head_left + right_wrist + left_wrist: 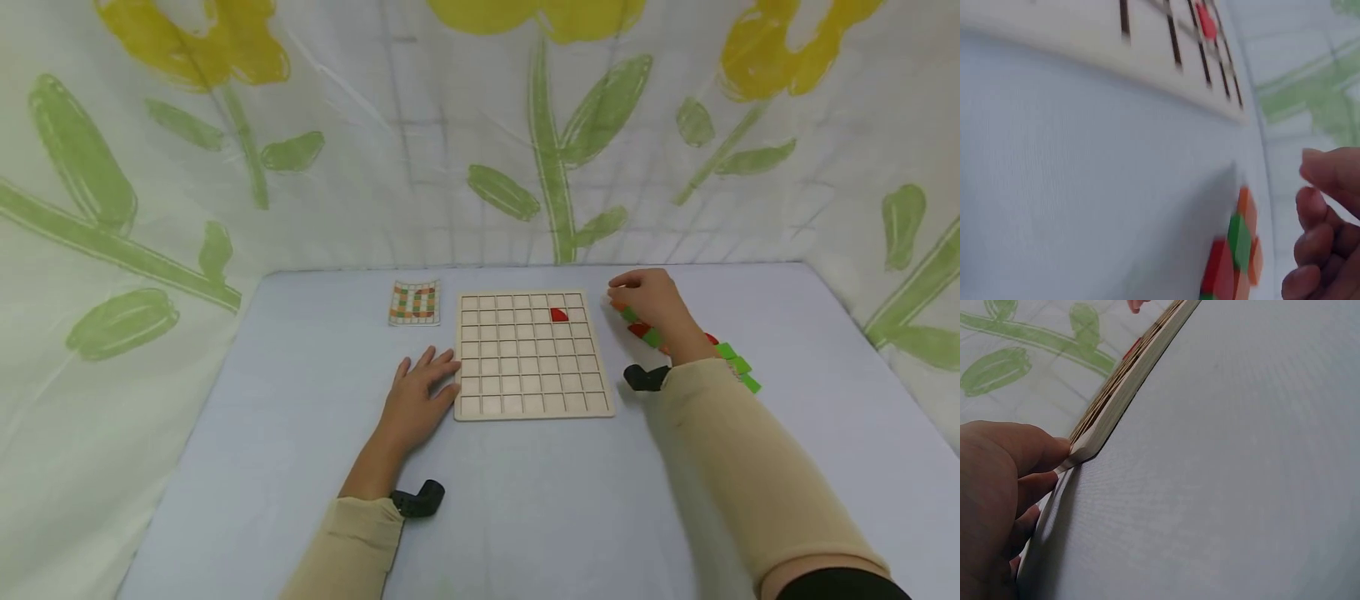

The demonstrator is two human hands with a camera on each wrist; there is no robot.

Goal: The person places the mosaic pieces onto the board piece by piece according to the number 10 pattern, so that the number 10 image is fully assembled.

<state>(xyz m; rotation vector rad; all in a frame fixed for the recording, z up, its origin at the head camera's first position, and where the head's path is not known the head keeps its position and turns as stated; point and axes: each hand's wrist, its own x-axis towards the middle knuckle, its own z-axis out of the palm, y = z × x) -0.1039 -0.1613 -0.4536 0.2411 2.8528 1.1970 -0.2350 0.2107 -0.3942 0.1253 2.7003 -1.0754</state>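
Note:
A wooden grid board (pixel 532 358) lies on the table, with a red quarter-round piece (pixel 558 315) in one of its upper right squares. My left hand (pixel 414 404) rests at the board's left edge, its fingers spread and the thumb touching the frame near a corner. Over the far end of a row of coloured pieces hovers my right hand (pixel 651 296), fingers loosely bent. Nothing shows between its thumb and fingertips in the right wrist view. Below and beside it lie an orange block (pixel 1246 206), a green block (pixel 1239 240) and a red block (pixel 1217 269).
A small pattern card (pixel 415 302) with orange, green and red squares lies left of the board's top. Several green pieces (pixel 738 364) extend behind the right wrist. A flowered curtain (pixel 337 167) hangs along the table's far edge.

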